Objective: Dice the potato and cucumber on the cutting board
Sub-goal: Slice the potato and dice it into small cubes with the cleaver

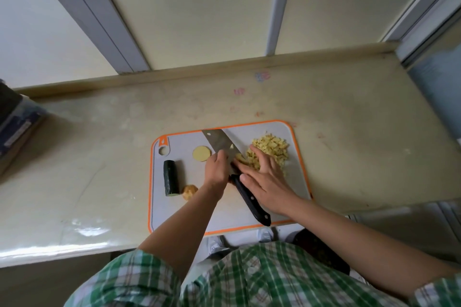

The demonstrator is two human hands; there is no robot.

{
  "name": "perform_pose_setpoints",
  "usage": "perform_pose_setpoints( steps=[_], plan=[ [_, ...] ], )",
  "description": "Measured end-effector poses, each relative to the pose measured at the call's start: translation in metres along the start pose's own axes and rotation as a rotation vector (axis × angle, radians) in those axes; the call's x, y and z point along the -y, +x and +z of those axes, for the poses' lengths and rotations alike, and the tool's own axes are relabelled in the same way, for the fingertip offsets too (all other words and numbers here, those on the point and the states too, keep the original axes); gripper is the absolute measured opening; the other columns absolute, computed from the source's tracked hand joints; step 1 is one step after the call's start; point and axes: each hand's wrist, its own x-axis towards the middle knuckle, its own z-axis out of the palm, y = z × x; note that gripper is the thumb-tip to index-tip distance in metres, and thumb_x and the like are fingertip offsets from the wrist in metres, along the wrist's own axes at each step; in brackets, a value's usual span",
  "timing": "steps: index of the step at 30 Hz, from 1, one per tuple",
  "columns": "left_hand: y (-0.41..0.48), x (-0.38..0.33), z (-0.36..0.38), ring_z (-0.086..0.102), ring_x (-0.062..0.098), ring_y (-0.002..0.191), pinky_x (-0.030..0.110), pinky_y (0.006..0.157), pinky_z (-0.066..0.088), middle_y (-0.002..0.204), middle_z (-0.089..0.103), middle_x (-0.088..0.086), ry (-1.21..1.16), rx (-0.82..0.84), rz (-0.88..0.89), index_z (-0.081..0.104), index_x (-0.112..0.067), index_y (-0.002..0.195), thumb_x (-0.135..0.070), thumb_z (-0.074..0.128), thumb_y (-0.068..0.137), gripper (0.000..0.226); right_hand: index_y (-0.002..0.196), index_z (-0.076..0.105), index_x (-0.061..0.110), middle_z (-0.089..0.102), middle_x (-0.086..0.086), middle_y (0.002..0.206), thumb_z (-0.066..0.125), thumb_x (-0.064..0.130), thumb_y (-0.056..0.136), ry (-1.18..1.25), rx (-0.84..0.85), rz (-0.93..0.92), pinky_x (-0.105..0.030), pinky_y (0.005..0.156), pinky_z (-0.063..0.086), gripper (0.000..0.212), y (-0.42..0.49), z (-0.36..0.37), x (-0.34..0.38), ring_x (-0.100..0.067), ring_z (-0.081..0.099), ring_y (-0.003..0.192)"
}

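A grey cutting board with an orange rim lies on the counter. On its left part are a dark green cucumber piece, a round potato slice and a potato end piece. A heap of diced potato sits at the board's upper right. A knife with a black handle runs diagonally across the board, and nothing holds the handle. My left hand curls its fingers over the blade near the handle. My right hand rests with straight, spread fingers on the diced potato, beside the blade.
The beige counter stretches far to the left and right of the board, with a raised lip along the back wall. A dark blue box sits at the left edge. The board's near edge reaches the counter's front edge.
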Motion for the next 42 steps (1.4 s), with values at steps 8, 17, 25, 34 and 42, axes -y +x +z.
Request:
perform_pose_setpoints(
  steps=[8, 17, 25, 34, 42],
  plan=[
    [-0.001, 0.007, -0.015, 0.037, 0.019, 0.063, 0.033, 0.058, 0.03, 0.063, 0.04, 0.003, 0.062, -0.065, 0.06, 0.041, -0.014, 0.063, -0.015, 0.037, 0.09, 0.028, 0.146, 0.033, 0.033, -0.003, 0.003, 0.159, 0.02, 0.059, 0.093, 0.014, 0.137, 0.174, -0.045, 0.114, 0.007, 0.06, 0.011, 0.006, -0.002, -0.022, 0.002, 0.14],
    [-0.005, 0.0, -0.025, 0.049, 0.016, 0.056, 0.029, 0.055, 0.041, 0.058, 0.052, 0.005, 0.123, -0.023, 0.124, 0.053, -0.007, 0.06, -0.015, 0.039, 0.091, 0.035, 0.142, 0.028, 0.053, -0.005, 0.004, 0.159, 0.02, 0.056, 0.09, 0.073, 0.034, 0.069, -0.044, 0.113, 0.008, 0.053, 0.025, 0.005, 0.026, -0.018, -0.001, 0.141],
    [-0.005, -0.007, -0.01, 0.029, 0.013, 0.053, 0.027, 0.05, 0.026, 0.054, 0.032, -0.005, 0.184, -0.013, 0.168, 0.032, -0.017, 0.059, -0.013, 0.038, 0.091, 0.033, 0.148, 0.031, 0.031, 0.005, -0.003, 0.158, 0.024, 0.052, 0.099, 0.043, -0.043, 0.322, -0.043, 0.114, 0.007, 0.054, 0.031, -0.011, 0.004, -0.026, 0.005, 0.143],
    [0.0, -0.03, 0.016, 0.052, 0.027, 0.051, 0.028, 0.048, 0.04, 0.059, 0.054, 0.01, 0.299, -0.008, 0.221, 0.048, -0.007, 0.064, -0.018, 0.037, 0.091, 0.031, 0.131, 0.046, 0.029, 0.06, 0.014, 0.077, 0.067, 0.034, 0.082, 0.18, 0.045, 0.138, -0.031, 0.066, 0.047, 0.053, 0.016, -0.025, 0.013, -0.016, 0.059, 0.076],
    [0.013, -0.001, -0.014, 0.06, 0.023, 0.083, 0.033, 0.069, 0.049, 0.098, 0.062, 0.003, 0.96, 0.134, 0.598, 0.067, -0.016, 0.101, -0.02, 0.055, 0.087, 0.019, 0.073, 0.042, 0.013, 0.04, 0.0, 0.056, 0.049, 0.009, 0.086, 0.613, -0.19, 0.364, -0.029, 0.051, 0.031, 0.016, 0.012, -0.038, -0.012, -0.016, 0.038, 0.049]
  ],
)
